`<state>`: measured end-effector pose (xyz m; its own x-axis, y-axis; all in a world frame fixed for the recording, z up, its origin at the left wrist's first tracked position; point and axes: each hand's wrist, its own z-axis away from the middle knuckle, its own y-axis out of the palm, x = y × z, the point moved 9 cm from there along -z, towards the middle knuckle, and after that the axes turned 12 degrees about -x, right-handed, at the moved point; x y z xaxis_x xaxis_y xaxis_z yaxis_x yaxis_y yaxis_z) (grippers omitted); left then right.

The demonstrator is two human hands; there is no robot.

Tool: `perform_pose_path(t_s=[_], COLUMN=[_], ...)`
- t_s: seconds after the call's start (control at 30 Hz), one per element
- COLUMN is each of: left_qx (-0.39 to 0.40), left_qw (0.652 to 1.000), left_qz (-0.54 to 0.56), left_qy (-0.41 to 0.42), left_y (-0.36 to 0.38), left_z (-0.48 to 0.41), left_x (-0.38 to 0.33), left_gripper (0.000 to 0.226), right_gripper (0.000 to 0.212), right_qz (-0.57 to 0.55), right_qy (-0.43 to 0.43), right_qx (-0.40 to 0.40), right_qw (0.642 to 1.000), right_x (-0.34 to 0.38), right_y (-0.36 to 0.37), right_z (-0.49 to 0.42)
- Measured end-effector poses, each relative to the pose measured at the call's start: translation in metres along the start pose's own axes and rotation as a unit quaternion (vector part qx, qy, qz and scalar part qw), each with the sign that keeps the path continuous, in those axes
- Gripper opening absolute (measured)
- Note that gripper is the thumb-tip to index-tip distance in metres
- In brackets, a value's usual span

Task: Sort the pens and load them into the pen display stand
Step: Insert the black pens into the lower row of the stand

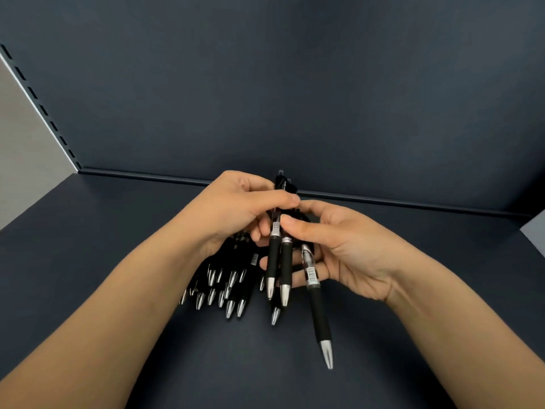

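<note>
Pens [233,276]: black retractable, rubber sleeves, metal tips pointing near. Bundle sits above the dark surface [88,261], centre. Left hand [236,208] closed around the bundle's upper barrels. Right hand [333,249] half open, thumb and fingers pinching a few; one pen [317,299] sliding out toward the near side. Light, stiff, smooth barrels probably slippery; take by the rubber sleeve. Display stand not visible.
</note>
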<state>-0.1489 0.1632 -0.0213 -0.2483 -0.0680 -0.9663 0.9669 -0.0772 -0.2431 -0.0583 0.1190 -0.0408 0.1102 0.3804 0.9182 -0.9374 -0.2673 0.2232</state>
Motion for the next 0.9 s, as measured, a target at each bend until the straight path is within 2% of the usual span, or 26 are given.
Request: perform_pose_path(t_s=[0.13, 0.23, 0.33, 0.53, 0.57, 0.67, 0.7, 0.8, 0.9], left_qx=[0.018, 0.051, 0.079, 0.146, 0.149, 0.164, 0.17, 0.186, 0.211], left_qw=[0.999, 0.996, 0.994, 0.987, 0.987, 0.986, 0.985, 0.983, 0.976], left_qz=[0.05, 0.075, 0.076, 0.05, 0.04, 0.012, 0.002, -0.003, -0.007], left_qy=[0.002, -0.01, -0.025, -0.044, -0.046, -0.039, -0.028, 0.014, 0.048], left_y=[0.002, 0.008, 0.011, 0.025, 0.027, 0.035, 0.039, 0.051, 0.07], left_z=[-0.001, -0.001, 0.002, 0.017, 0.019, 0.028, 0.032, 0.044, 0.061], left_x=[-0.002, 0.0, 0.002, 0.002, 0.002, -0.001, -0.003, -0.012, -0.028], left_gripper=[0.019, 0.018, 0.03, 0.023, 0.024, 0.031, 0.031, 0.024, 0.024], right_gripper=[0.035, 0.035, 0.038, 0.027, 0.032, 0.069, 0.072, 0.051, 0.04], right_qz=[-0.031, -0.06, -0.088, -0.106, -0.118, -0.172, -0.173, -0.174, -0.152], right_qy=[-0.026, -0.032, -0.005, 0.035, 0.037, 0.052, 0.051, 0.033, -0.009], right_qx=[-0.048, -0.049, -0.064, -0.154, -0.163, -0.193, -0.197, -0.199, -0.23], right_qw=[0.998, 0.997, 0.994, 0.982, 0.979, 0.965, 0.964, 0.964, 0.961], right_x=[0.004, 0.007, 0.003, -0.009, -0.01, -0.019, -0.02, -0.016, -0.007], right_y=[-0.011, -0.011, -0.012, -0.003, 0.0, -0.002, -0.005, -0.01, -0.024], right_z=[-0.003, -0.003, -0.005, -0.005, -0.002, 0.013, 0.021, 0.051, 0.091])
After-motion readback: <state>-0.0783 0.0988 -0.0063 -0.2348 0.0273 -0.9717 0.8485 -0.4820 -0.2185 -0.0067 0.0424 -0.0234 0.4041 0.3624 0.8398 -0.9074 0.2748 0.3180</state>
